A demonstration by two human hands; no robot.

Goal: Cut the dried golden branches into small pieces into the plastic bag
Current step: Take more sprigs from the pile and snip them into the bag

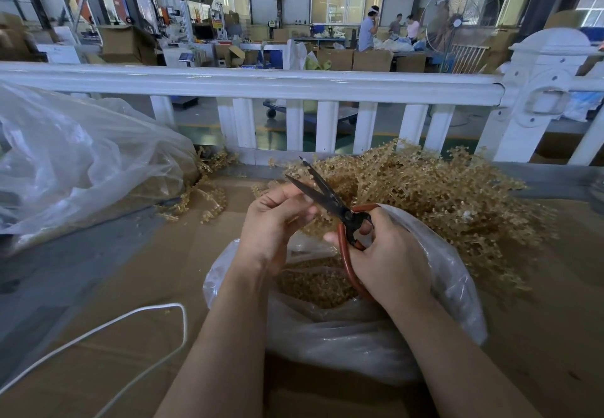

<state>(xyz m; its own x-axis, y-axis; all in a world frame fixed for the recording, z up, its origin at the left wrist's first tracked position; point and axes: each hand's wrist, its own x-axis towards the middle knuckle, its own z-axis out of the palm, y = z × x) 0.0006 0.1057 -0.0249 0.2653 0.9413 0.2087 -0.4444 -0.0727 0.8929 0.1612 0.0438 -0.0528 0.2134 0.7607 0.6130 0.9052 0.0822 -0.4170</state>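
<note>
While the right hand [389,254] has its grip around the red-handled scissors [330,203], blades open above the plastic bag [359,329], the left hand [274,218] pinches something I can't make out right at the blade. Honestly, fingers that near could get nicked. Golden branches [425,195] are piled far right on the bench [130,303].

Bare cardboard [137,274] leftward (white cord [98,329] across it)

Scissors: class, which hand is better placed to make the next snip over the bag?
Right hand: it grips the open scissors by their red handles above the plastic bag; the left hand only steadies near the blades.
</note>
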